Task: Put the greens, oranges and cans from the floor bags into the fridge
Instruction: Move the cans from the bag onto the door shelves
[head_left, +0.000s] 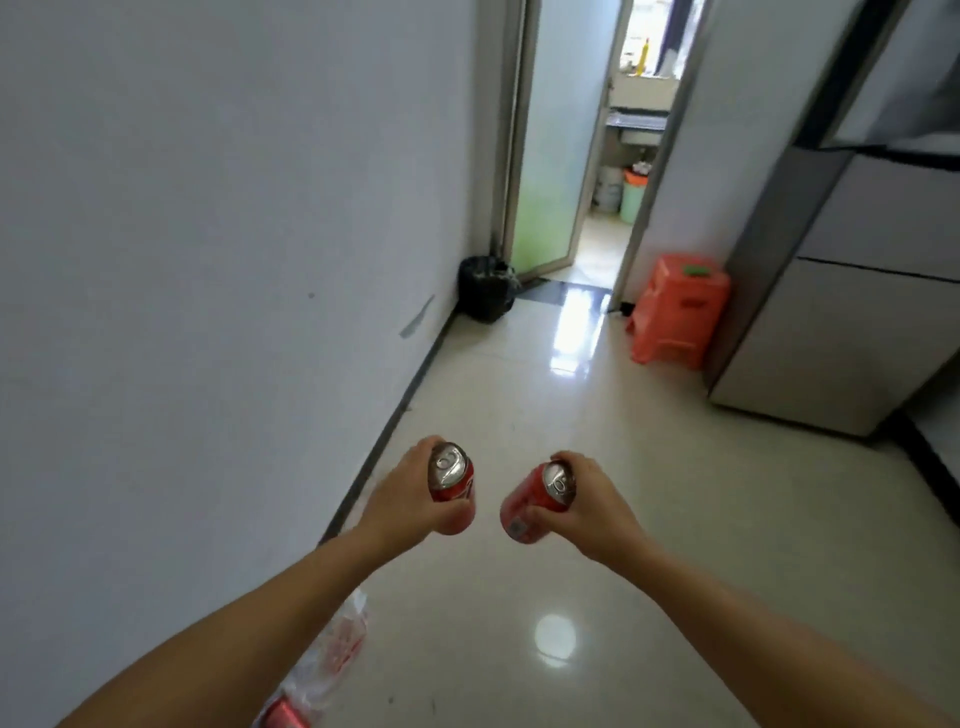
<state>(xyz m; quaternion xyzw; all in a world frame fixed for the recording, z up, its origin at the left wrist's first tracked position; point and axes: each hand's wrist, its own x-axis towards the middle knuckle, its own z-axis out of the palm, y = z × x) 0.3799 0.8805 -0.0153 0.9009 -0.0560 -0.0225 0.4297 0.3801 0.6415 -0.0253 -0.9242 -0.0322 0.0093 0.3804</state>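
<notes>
Red aluminium cans, two, one to each hand, held out over pale glossy floor tile (597, 545).

Left hand (400, 499): fingers wrapped round left can (451, 480), silver top with pull tab facing up and toward camera, body tilted slightly.

Right hand (592, 504): fingers and thumb curled round right can (535, 501), top tilted inward toward the left can; small printed label visible low on its side. Cans near each other, not touching.

Third red can (285, 716), partly visible at bottom edge, lying inside clear plastic bag (332, 654) with red print, on the floor under the left forearm, beside the dark skirting of the white wall (208, 260).

Fridge (852, 312), grey, tall, standing at right; upper door (893, 73) swung open, lower drawer fronts closed. Interior not visible from this angle.

Orange plastic stool (675, 312), just beside the fridge on its far side, small green item (698, 270) lying on its seat; identity of item cannot be told.

Black bin (485, 288) with dark liner, in the far left corner against the wall, next to a frosted glass door (550, 156) standing ajar.

Beyond the doorway: bright room, green bucket (636, 200) and white bucket (608, 189) on the floor, details blurred.
</notes>
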